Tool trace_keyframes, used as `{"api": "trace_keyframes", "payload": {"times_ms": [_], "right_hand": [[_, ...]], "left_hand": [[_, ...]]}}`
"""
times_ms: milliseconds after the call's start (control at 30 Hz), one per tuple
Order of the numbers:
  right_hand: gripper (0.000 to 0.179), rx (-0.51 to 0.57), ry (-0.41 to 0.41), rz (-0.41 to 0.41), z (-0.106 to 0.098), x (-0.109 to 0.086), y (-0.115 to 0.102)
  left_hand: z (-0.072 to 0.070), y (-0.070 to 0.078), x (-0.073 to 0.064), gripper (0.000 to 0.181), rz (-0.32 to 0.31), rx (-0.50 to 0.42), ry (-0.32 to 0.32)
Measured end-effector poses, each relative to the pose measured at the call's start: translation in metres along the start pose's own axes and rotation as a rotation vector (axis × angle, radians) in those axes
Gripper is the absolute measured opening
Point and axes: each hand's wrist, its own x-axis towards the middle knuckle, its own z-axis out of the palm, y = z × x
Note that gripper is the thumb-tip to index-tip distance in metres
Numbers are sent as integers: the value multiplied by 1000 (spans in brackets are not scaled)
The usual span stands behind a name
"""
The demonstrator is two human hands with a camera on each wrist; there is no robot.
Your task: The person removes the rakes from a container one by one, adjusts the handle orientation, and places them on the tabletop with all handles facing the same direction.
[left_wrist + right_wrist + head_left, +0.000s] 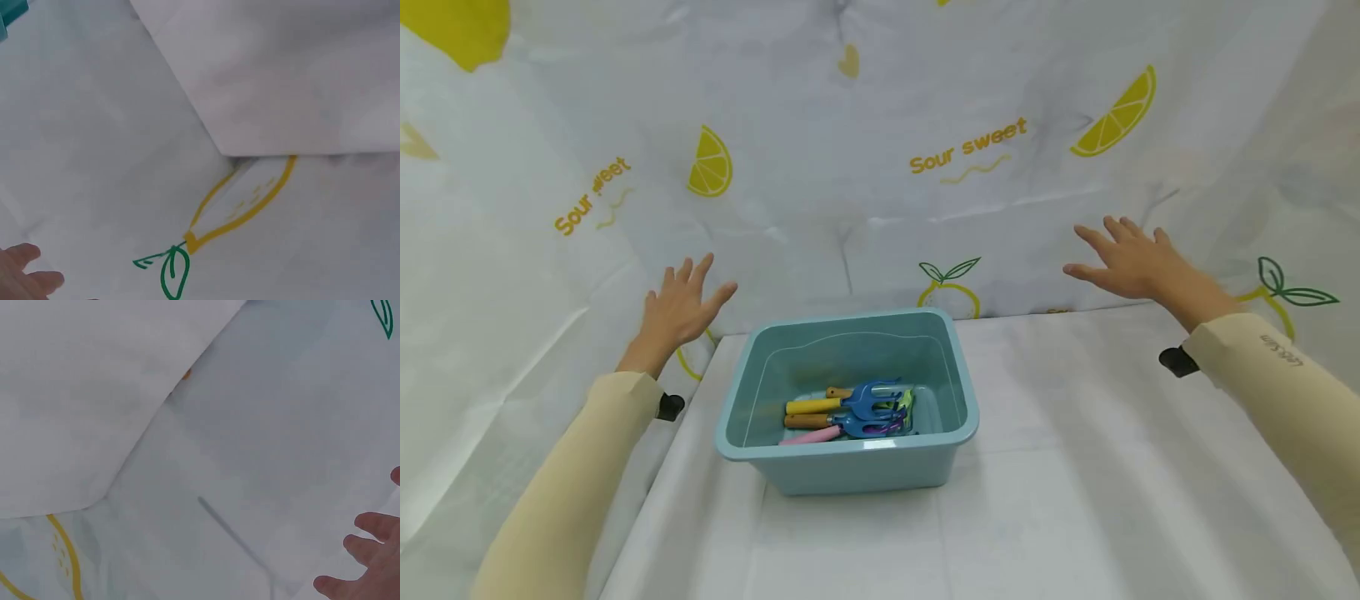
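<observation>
Largest first: the lemon-print sheet point(790, 108) hangs from 9 round through 12 to 3 o'clock of the white-covered table point(1090, 483). On the table, left of its middle, stands a blue-green plastic tub point(857, 471), upright, with the tools lying inside on its floor. Clock centred on the tub: left hand point(676, 312) is up at about 10, right hand point(1131, 262) farther off at about 2. Both are released, fingers spread, holding nothing, well apart from the tools; the wrist views show only fingertips against the sheet. In the tub, a yellow-handled blue hand fork point(868, 402) lies uppermost, handle to 9, tines to 3. Just at its 6 o'clock, a wooden-handled blue fork point(805, 422); below that, a pink handle point(814, 437), partly cut off by the near rim. A second wooden handle point(837, 392) shows behind the yellow one, its head hidden. Smallest: a green piece point(907, 407) and a purple bit point(893, 426) among the tines, shapes unclear. Risks, as I judge them: crowded tines could snag, so lifting one tool might drag out a neighbour; a knuckle could catch the high wall; a sideways knock could slide the tub and ruck the cover.
</observation>
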Motion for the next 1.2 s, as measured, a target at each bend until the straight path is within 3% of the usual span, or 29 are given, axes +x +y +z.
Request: {"api": "trace_keyframes", "payload": {"times_ms": [400, 600, 700, 867, 1000, 1100, 1200], "right_hand": [[79, -59, 72, -154, 0, -10, -55], [77, -59, 87, -216, 4, -16, -85], [75, -58, 106, -252, 5, -21, -98], [73, -55, 147, -318, 8, -25, -117], [72, -50, 149, -358, 10, -27, -129], [72, -53, 147, -372, 12, -28, -138], [72, -46, 151, -385, 14, -29, -146]], "left_hand": [[15, 18, -32, 83, 49, -403, -32], [30, 27, -55, 78, 3, -691, -137], [37, 32, -66, 75, -13, -791, -166], [44, 38, -83, 77, -74, -860, -152], [42, 49, -91, 79, -221, -894, -146], [42, 57, -90, 81, -316, -837, -192], [46, 62, -88, 83, -346, -736, -255]]}}
